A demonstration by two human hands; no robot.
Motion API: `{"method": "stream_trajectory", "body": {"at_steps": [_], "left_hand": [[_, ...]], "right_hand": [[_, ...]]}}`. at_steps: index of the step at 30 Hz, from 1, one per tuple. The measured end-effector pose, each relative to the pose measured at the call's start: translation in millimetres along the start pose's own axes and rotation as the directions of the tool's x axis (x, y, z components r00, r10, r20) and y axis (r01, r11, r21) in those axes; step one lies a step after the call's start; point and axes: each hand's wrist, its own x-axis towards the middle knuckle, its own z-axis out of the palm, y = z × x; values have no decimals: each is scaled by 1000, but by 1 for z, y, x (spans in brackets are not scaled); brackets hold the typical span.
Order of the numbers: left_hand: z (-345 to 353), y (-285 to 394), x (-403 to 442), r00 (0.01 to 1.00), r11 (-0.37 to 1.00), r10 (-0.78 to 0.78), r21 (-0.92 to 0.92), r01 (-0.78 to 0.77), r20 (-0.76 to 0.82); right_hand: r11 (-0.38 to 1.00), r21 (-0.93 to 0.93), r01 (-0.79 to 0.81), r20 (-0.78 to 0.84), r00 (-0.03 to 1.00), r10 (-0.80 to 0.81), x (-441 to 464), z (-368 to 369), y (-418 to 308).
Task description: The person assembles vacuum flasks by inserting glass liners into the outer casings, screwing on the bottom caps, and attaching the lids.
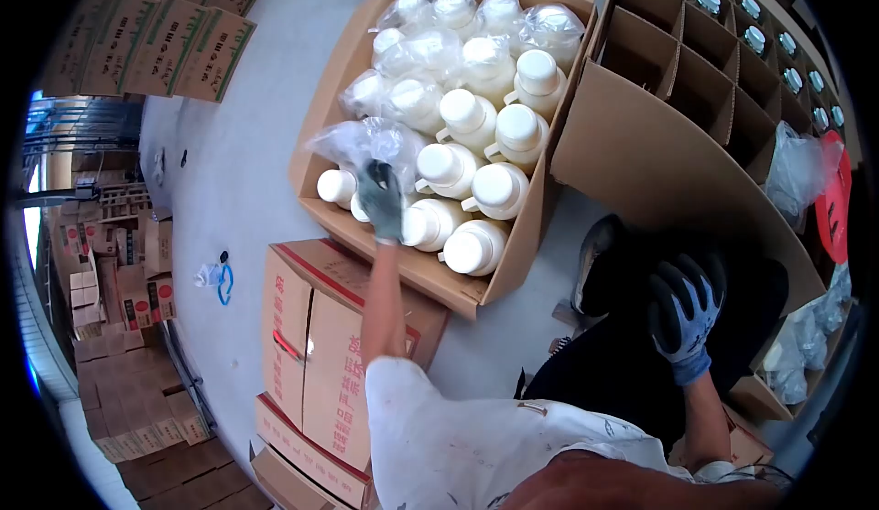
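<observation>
My left hand [381, 203], in a grey-green glove, reaches into an open cardboard box [316, 135] of white plastic jugs. Its curled fingers are closed on a crumpled clear plastic bag [352, 141] near the box's left side. Right below the hand are white-capped jugs, partly hidden by it. Several jugs, such as this white jug [469, 118], stand bare with handles showing; others at the back wear clear bags. My right hand [687, 313], in a grey and black glove with a blue cuff, lies over my dark-trousered leg, fingers apart, holding nothing visible.
A divided carton [673, 107] with clear-topped bottles stands at right, a plastic bag and red item [831, 199] at its edge. A closed carton [316, 345] with red print lies near my left arm. Stacked cartons [137, 43] stand at left; a blue strap [225, 283] lies on the floor.
</observation>
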Motion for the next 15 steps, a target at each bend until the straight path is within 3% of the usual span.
{"method": "stream_trajectory", "body": {"at_steps": [1, 2, 3, 5, 6, 8, 11, 14, 15], "left_hand": [[2, 0, -18, 986, 999, -11, -41, 18, 164], [15, -25, -34, 948, 986, 99, 98, -134, 302], [17, -14, -39, 861, 950, 17, 261, -172, 508], [45, -24, -37, 929, 924, 119, 304, -234, 352], [63, -35, -27, 864, 887, -43, 417, -198, 502], [92, -58, -10, 623, 752, -392, 625, -206, 677], [102, -68, -1, 697, 798, -421, 603, -20, 580], [79, -34, -22, 825, 672, -199, 686, -279, 530], [88, -55, -25, 830, 636, -194, 711, -299, 523]], "right_hand": [[1000, 9, -5, -16, 1000, 5, -4, 2, 2], [999, 30, -12, -13, 1000, 12, -11, 4, 5], [1000, 31, -2, -11, 1000, 2, -14, 3, 3], [1000, 11, 19, -24, 1000, -19, -13, -1, 5], [999, -14, 44, -19, 999, -44, -15, -2, 7], [1000, -5, 29, -32, 999, -29, -11, -5, 6], [1000, 14, 9, -92, 996, -7, -9, -4, 3], [999, 32, -15, -121, 992, 19, -14, -1, 2], [999, 29, -16, -122, 992, 20, -18, -1, 3]]}}
